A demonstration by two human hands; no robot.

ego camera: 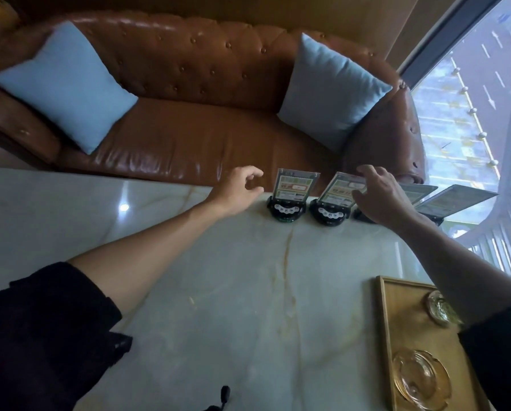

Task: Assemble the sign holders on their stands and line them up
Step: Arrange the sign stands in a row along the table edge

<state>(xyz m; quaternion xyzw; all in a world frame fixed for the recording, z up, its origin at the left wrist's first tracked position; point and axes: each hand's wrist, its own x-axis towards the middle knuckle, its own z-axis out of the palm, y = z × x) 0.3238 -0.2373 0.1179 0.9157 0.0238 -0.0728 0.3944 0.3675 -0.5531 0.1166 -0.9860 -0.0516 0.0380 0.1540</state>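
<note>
Several clear sign holders with printed cards stand in black button stands along the far edge of the marble table (218,277). The leftmost holder (293,188) is upright in its stand (285,210). My left hand (239,188) hovers just left of it, fingers curled and apart, holding nothing. My right hand (381,194) pinches the top right edge of the second holder (341,189), which sits in its stand (330,215). Behind my right hand, two more holders (453,200) lean to the right, their stands partly hidden.
A wooden tray (384,336) with two glass ashtrays (420,378) lies at the near right. A brown leather sofa (204,137) with blue cushions stands just beyond the table's far edge. A window runs along the right.
</note>
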